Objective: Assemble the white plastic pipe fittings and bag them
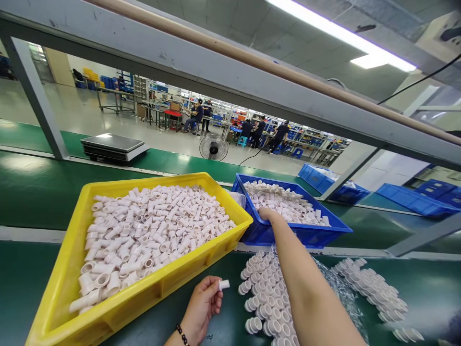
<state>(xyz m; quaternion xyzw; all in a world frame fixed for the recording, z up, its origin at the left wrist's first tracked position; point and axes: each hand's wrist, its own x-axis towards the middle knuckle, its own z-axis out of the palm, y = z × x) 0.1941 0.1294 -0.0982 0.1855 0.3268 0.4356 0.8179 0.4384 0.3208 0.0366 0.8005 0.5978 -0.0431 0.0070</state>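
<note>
Near the bottom centre, my left hand (203, 302) pinches a white plastic pipe fitting (224, 284) between thumb and fingers. To its left stands a yellow crate (151, 295) heaped with white pipe fittings (154, 226). My right arm stretches forward over the table, and my right hand (265, 214) reaches over the near rim of a blue crate (288, 234) into more white fittings (277, 199). Its fingers are hidden inside the crate. Rows of white fittings (268, 293) lie between my left hand and right forearm.
More fittings (374, 288) and clear plastic film (336, 288) lie right of my forearm on the green table. A weighing scale (114, 145) stands at the back left. Blue crates (324, 180) sit at the back right. A metal frame crosses above; a fan (213, 147) and people are beyond.
</note>
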